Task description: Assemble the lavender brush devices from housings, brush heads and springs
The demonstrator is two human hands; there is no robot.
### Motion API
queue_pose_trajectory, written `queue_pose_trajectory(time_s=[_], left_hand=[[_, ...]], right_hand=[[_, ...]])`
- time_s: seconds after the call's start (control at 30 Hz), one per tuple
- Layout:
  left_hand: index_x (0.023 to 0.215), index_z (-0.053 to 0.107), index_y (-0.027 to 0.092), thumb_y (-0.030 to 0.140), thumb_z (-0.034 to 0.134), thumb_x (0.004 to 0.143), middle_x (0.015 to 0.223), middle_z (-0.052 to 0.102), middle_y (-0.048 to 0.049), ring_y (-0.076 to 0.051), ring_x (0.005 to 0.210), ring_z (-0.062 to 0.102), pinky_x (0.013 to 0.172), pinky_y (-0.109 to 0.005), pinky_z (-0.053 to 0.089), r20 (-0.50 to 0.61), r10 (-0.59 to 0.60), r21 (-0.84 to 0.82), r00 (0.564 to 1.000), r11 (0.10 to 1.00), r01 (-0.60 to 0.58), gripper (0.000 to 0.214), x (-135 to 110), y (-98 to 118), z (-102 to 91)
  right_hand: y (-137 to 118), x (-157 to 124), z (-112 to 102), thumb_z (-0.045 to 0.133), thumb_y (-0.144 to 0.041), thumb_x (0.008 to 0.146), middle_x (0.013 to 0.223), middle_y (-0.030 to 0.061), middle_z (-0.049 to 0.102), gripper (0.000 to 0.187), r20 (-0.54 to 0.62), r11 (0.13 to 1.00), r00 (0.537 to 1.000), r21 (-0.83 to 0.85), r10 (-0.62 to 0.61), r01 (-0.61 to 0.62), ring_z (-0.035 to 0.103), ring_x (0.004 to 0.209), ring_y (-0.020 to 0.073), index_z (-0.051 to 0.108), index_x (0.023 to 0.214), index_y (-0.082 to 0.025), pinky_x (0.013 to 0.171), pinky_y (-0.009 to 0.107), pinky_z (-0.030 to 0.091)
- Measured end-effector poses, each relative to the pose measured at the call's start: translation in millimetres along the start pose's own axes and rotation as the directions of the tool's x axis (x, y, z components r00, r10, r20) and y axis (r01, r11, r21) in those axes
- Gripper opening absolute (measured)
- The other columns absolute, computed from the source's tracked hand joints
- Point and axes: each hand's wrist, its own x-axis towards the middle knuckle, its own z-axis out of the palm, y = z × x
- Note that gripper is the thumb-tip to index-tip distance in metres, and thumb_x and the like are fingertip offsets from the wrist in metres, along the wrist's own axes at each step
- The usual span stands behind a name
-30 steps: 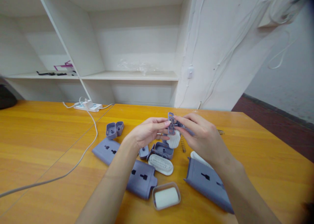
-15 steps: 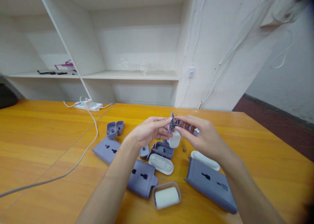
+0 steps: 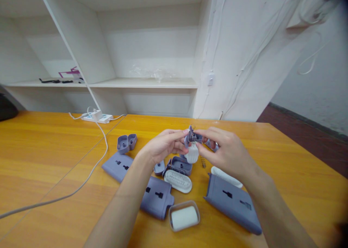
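Between my hands, above the table, is a small grey-purple plastic part point(image 3: 189, 136) with thin wire or spring pieces on it. My left hand point(image 3: 170, 142) pinches its left side between thumb and fingers. On its right side, the thumb and forefinger of my right hand point(image 3: 230, 148) are closed on it. Another greyish piece point(image 3: 210, 144) shows behind the right fingers, partly hidden. Just below the held part is a white ribbed piece point(image 3: 192, 154); whether it is attached is unclear. A coil spring point(image 3: 203, 162) lies close to the right thumb.
Purple-grey slotted panels lie left point(image 3: 156, 197) and right point(image 3: 233, 204). Between them are a white oval brush piece point(image 3: 178, 181), an open purple-grey case point(image 3: 181, 164) and a clear tray point(image 3: 171, 222) holding a white block. Small cups point(image 3: 123, 143) and a power strip point(image 3: 104, 118) stand farther left.
My right fingers have shifted on the held part, and more of its grey right end shows between them. The left hand keeps its pinch. The view has moved slightly.
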Motion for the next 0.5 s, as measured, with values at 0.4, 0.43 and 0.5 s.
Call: queue_pose_trajectory(time_s=[0.4,0.43,0.5], left_hand=[[0.088,0.070,0.010,0.043,0.072,0.078,0.083,0.067,-0.0080,-0.012,0.065,0.062,0.069,-0.027,0.048,-0.004,-0.015,0.025,1.000,1.000,0.015,0.035,1.5,-0.7,2.6],[0.087,0.070,0.010,0.044,0.071,0.078,0.084,0.067,-0.0084,-0.012,0.065,0.063,0.069,-0.027,0.048,-0.004,-0.015,0.031,1.000,0.999,0.015,0.035,1.3,-0.6,2.4],[0.090,0.070,0.011,0.043,0.070,0.079,0.087,0.069,-0.0092,-0.012,0.065,0.064,0.069,-0.027,0.049,-0.006,-0.005,0.044,1.000,0.999,0.005,0.034,0.8,-0.6,1.9]], right_hand=[[-3.6,0.3,5.3,0.055,-0.032,0.086,0.076,0.0031,0.063,0.025,0.007,0.996,1.000,-0.085,-0.018,0.018,0.055,0.063,0.0150,0.071,0.102,-0.021,0.061,0.028,0.040],[-3.5,0.2,5.0,0.055,-0.031,0.087,0.077,0.0034,0.064,0.025,0.008,0.997,1.000,-0.072,-0.025,0.025,0.055,0.063,0.0151,0.071,0.103,-0.021,0.062,0.028,0.040],[-2.9,0.0,4.7,0.055,-0.030,0.087,0.080,0.0039,0.065,0.027,0.012,0.997,1.000,-0.071,-0.029,0.030,0.057,0.066,0.0156,0.070,0.107,-0.021,0.062,0.028,0.041]])
